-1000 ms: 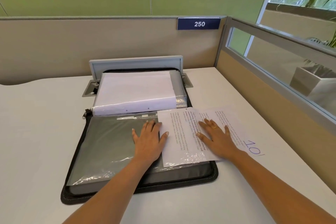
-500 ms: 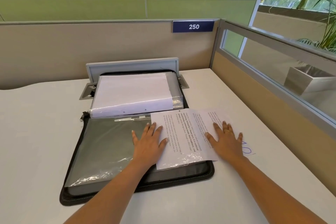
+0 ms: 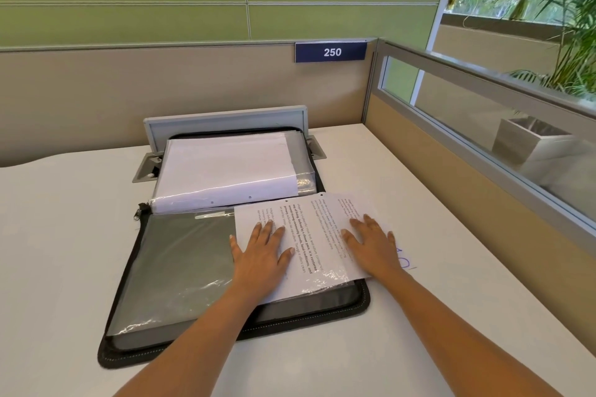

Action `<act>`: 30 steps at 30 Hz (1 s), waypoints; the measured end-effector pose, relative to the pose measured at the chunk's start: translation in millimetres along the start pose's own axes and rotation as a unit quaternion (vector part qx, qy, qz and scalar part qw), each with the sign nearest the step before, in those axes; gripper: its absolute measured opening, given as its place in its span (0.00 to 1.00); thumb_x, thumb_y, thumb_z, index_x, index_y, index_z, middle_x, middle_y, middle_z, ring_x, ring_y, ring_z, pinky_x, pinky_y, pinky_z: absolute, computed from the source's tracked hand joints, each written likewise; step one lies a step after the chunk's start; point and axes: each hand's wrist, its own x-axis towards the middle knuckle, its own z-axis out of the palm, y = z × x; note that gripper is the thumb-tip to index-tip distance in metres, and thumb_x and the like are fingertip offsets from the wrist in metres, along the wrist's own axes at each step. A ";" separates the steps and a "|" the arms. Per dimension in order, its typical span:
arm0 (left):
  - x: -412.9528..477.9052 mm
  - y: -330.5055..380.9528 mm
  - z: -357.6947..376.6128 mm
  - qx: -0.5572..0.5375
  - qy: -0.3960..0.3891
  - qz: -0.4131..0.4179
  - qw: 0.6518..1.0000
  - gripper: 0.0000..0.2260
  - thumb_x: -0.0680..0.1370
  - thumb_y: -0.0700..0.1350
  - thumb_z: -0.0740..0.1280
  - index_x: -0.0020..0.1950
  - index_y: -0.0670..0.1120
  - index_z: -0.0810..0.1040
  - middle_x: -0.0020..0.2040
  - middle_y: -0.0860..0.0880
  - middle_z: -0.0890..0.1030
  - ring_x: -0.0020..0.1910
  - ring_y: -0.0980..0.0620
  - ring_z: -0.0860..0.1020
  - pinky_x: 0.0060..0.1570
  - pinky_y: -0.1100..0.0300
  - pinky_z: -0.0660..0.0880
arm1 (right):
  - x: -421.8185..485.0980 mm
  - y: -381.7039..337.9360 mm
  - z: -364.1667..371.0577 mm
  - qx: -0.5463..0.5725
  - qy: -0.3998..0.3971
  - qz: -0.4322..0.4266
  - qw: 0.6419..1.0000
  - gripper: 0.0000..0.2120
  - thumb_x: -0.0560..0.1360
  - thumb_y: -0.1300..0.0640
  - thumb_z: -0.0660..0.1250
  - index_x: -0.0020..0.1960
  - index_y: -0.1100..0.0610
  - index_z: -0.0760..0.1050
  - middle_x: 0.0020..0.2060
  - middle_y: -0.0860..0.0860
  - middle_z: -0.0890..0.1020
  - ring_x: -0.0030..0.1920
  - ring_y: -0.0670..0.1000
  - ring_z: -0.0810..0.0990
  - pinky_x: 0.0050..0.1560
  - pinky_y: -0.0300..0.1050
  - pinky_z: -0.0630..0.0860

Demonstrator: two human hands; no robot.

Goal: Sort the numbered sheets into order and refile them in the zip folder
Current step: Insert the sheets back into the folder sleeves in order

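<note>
Numbered sheets (image 3: 317, 229) lie pinned flat under both palms, and the grip is wide on each side, pressing rather than clasping. The left hand (image 3: 261, 255) spreads straight fingers over the front sheet (image 3: 309, 271). The right hand (image 3: 371, 246), a ring on one finger, bears down on the rear sheet (image 3: 351, 206). Print runs sideways across both, and the front one shines in a clear sleeve. Blue handwriting (image 3: 403, 263) peeks out just right of the right hand. Both sheets sit on the right side of the open zip folder (image 3: 129, 351), on its near half, and overhang onto the tabletop (image 3: 64, 235). Beside them a grey plastic pocket (image 3: 180, 261) covers that half. On the far half rests a stack of white pages (image 3: 225, 167). The zip pull (image 3: 139, 208) lies at the left hinge. Behind stand a raised cable hatch (image 3: 225, 121), a beige partition (image 3: 161, 84) and a blue sign (image 3: 331, 52) reading 250.
</note>
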 end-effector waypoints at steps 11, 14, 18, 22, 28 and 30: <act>0.8 -0.9 2.5 -0.004 0.003 0.001 1.000 0.25 0.82 0.59 0.47 0.77 0.54 0.51 0.78 0.53 0.47 0.77 0.53 0.44 0.70 0.37 0.39 | 0.1 15.7 -5.6 -0.008 0.030 0.065 0.997 0.28 0.79 0.41 0.52 0.75 0.52 0.56 0.76 0.55 0.55 0.76 0.53 0.50 0.73 0.56 0.42; 1.2 -0.6 2.4 -0.004 0.005 0.000 1.000 0.25 0.81 0.59 0.47 0.77 0.54 0.51 0.78 0.53 0.47 0.77 0.53 0.44 0.70 0.37 0.40 | 2.6 13.0 -7.9 0.032 0.043 0.057 0.997 0.26 0.80 0.45 0.55 0.74 0.54 0.59 0.74 0.56 0.61 0.74 0.55 0.57 0.73 0.54 0.50; 1.4 -0.6 2.4 -0.003 0.005 0.000 1.000 0.25 0.81 0.59 0.47 0.77 0.54 0.51 0.78 0.53 0.48 0.77 0.53 0.45 0.70 0.37 0.39 | 11.6 11.7 -22.1 0.124 0.077 0.107 0.983 0.22 0.78 0.54 0.61 0.71 0.58 0.63 0.67 0.60 0.69 0.69 0.60 0.64 0.66 0.51 0.62; 0.4 -0.8 1.3 -0.007 0.006 0.001 1.000 0.25 0.81 0.59 0.47 0.77 0.54 0.51 0.78 0.53 0.48 0.77 0.53 0.45 0.70 0.37 0.39 | 23.8 23.7 -36.5 0.211 0.087 0.190 0.955 0.20 0.76 0.60 0.63 0.67 0.61 0.67 0.63 0.61 0.72 0.65 0.59 0.69 0.61 0.47 0.67; 1.4 -0.7 2.2 -0.005 0.006 0.001 1.000 0.25 0.81 0.59 0.47 0.77 0.54 0.51 0.78 0.53 0.48 0.77 0.53 0.44 0.70 0.37 0.40 | 22.0 33.1 -38.6 0.272 0.126 0.200 0.933 0.15 0.75 0.65 0.62 0.61 0.60 0.77 0.58 0.58 0.79 0.55 0.56 0.77 0.55 0.38 0.68; 1.7 -0.6 2.1 -0.007 0.006 0.002 1.000 0.25 0.82 0.59 0.48 0.77 0.54 0.51 0.78 0.53 0.48 0.77 0.53 0.45 0.70 0.36 0.40 | 19.0 31.9 -36.6 0.289 0.137 0.196 0.927 0.13 0.75 0.65 0.63 0.59 0.61 0.79 0.57 0.57 0.80 0.58 0.56 0.77 0.56 0.38 0.68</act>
